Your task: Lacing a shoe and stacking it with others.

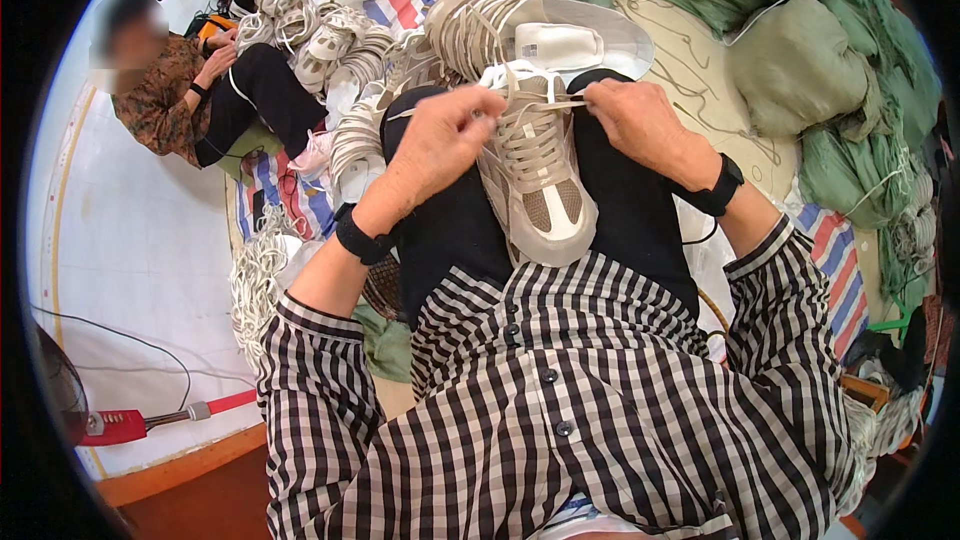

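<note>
A beige and white sneaker (550,212) rests between my black-trousered thighs, its toe pointing toward me. Its flat beige shoelace (531,150) crosses the tongue in several rows. My left hand (438,145) is closed, slightly blurred, at the left of the shoe's upper opening; a lace end sticks out past its far side. Opposite it, my right hand (643,127) pinches the other lace end, which is drawn out sideways from the top eyelets. The fingertips of both hands are partly hidden.
Stacked sneakers (475,35) and loose uppers lie ahead and to the left. A bundle of pale laces (262,285) hangs by my left side. Green cloth sacks (800,65) fill the far right. Another person (170,90) sits at the left, handling something pale.
</note>
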A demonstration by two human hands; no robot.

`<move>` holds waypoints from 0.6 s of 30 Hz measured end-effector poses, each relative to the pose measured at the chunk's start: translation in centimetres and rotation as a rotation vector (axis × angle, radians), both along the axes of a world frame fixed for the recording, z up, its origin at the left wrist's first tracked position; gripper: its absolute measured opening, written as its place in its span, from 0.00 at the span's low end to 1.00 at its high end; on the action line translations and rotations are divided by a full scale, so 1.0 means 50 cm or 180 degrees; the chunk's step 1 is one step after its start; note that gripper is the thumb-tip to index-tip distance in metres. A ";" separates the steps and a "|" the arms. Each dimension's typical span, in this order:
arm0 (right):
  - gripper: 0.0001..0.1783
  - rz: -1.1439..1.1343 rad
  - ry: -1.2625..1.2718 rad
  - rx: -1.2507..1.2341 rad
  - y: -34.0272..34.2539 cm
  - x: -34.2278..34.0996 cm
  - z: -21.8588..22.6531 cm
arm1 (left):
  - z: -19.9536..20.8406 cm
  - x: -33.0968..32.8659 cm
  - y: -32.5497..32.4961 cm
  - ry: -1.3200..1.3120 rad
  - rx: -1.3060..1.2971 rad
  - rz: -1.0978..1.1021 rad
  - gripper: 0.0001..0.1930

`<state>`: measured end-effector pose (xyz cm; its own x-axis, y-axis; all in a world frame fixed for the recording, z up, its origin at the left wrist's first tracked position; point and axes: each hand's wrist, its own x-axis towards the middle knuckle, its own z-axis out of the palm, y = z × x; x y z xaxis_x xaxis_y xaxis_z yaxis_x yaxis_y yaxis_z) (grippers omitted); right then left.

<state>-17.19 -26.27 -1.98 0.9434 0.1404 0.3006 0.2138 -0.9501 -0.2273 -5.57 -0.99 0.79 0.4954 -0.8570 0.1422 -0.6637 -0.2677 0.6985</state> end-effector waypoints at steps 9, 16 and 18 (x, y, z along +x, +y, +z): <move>0.06 -0.0540 -0.1107 0.1193 0.006 0.061 0.031 | -0.022 0.091 0.009 0.0236 0.0326 0.0434 0.09; 0.08 -0.0441 -0.1197 0.2037 0.018 0.066 0.039 | 0.013 0.091 0.039 0.0779 0.0281 0.0630 0.05; 0.09 -0.0468 -0.1172 0.2036 0.015 0.055 0.030 | 0.018 0.089 0.053 -0.0070 0.0364 0.0611 0.05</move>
